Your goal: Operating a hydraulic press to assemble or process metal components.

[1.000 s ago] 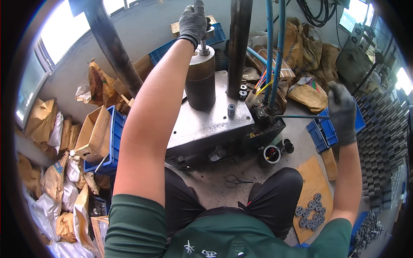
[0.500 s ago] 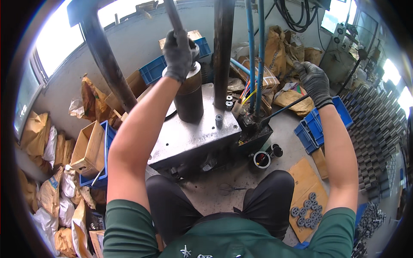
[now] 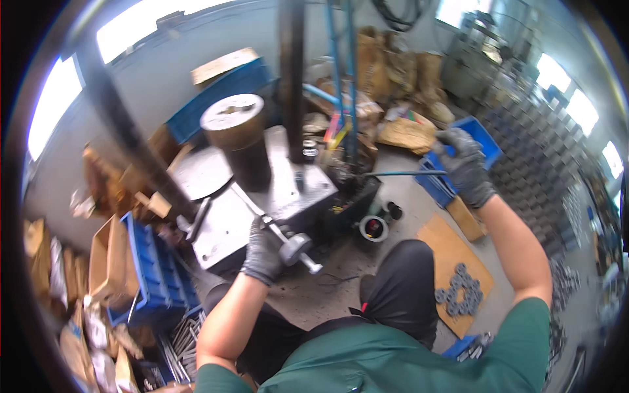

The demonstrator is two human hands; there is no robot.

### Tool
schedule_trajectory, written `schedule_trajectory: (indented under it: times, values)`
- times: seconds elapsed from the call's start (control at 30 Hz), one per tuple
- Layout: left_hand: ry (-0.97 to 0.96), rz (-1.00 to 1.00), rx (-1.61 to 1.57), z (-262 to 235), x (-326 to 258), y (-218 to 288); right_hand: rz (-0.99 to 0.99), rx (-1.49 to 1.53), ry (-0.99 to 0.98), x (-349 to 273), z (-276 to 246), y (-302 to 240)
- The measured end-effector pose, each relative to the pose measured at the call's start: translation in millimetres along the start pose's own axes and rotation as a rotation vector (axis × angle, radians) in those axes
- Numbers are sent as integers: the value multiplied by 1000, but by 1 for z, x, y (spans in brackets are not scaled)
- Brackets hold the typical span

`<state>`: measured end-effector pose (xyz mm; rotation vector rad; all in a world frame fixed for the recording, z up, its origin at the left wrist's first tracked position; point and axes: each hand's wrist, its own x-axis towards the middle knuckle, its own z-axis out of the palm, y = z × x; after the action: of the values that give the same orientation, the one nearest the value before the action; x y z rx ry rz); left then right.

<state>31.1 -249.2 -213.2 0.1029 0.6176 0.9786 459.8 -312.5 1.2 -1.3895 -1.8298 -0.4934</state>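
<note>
My left hand (image 3: pixel 263 249), in a grey glove, is closed around a metal shaft (image 3: pixel 246 199). A thick round grey disc (image 3: pixel 295 249) sits on the shaft beyond my fingers. The shaft slants across the front of a steel block (image 3: pixel 226 229). On that block stands a dark cylinder (image 3: pixel 250 157) with a pale, round top. To the right, my gloved right hand (image 3: pixel 466 167) has loosely bent fingers, with a gap between thumb and fingers. A thin lever (image 3: pixel 406 173) meets its heel, and the fingers do not wrap round it. Blur softens both hands.
Dark posts (image 3: pixel 291 85) rise beside the cylinder. Blue crates stand left (image 3: pixel 160 268) and right (image 3: pixel 481 141). Several grey ring-shaped parts (image 3: pixel 458 291) lie on cardboard (image 3: pixel 436 245) by my right knee. A round pot (image 3: pixel 373 228) stands on the floor.
My left hand has come down from above the cylinder to the block's front edge, with the shaft and disc now plain to see. The lever and my right hand are lower. The view has shifted.
</note>
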Motion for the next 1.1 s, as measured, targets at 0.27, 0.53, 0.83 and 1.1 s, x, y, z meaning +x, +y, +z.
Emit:
schedule_trajectory:
  times: [0.27, 0.53, 0.83, 1.1]
  values:
    - [-29, -163, 95, -15, 25, 5, -46, -36, 288, -65, 5, -61]
    - [90, -223, 205, -5, -21, -63, 901, 1144, 23, -190, 138, -176]
    - [50, -79, 380, 20, -20, -114, 1469, 1906, -279, -234, 165, -201]
    - [-671, 690, 1126, 7, 41, -120, 1529, 1363, -278, -254, 134, -169]
